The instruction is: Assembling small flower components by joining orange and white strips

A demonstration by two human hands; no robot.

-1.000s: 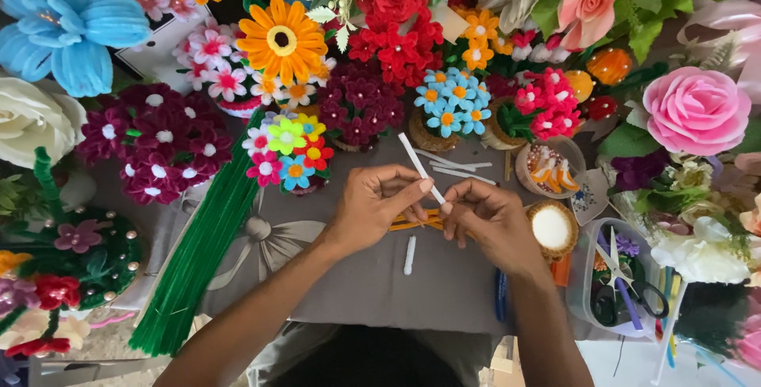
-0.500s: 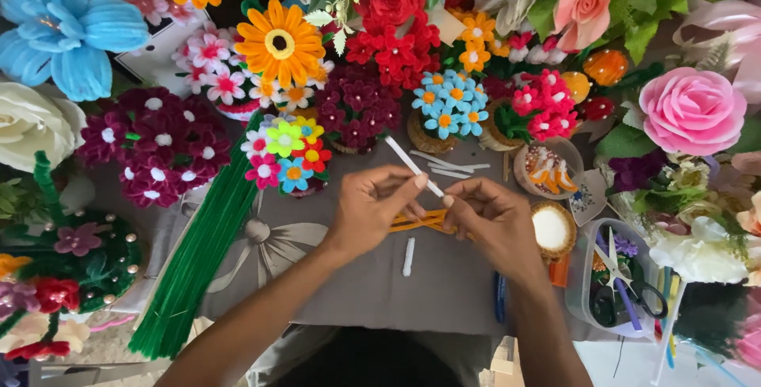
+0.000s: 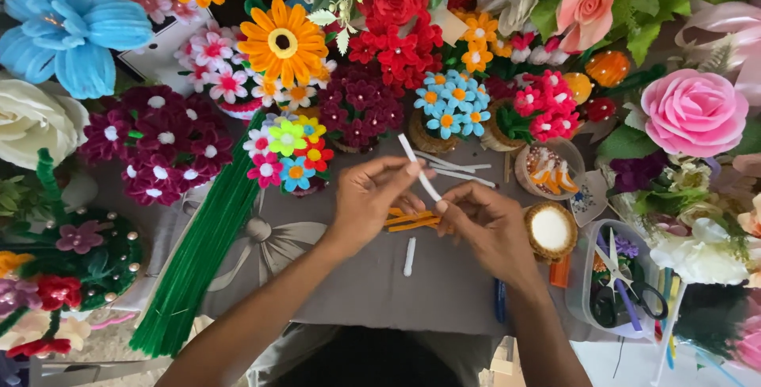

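My left hand (image 3: 372,201) and my right hand (image 3: 487,224) meet over a grey cloth (image 3: 317,276) and together pinch a white pipe cleaner (image 3: 412,161) that sticks up and to the left from my fingers. Under my hands lie a few orange pipe cleaners (image 3: 408,220). A short white piece (image 3: 409,256) rests on the cloth just below them. More white pipe cleaners (image 3: 460,173) lie behind my hands.
A long bundle of green pipe cleaners (image 3: 202,252) lies at the left. Many handmade flowers ring the cloth: a blue one (image 3: 71,30), an orange daisy (image 3: 281,42), a pink rose (image 3: 694,109). A clear tub with scissors (image 3: 626,292) and a small round basket (image 3: 551,232) stand at the right.
The white pipe cleaner has tilted and slid lower between my fingers. My hands have stayed in the same spot.
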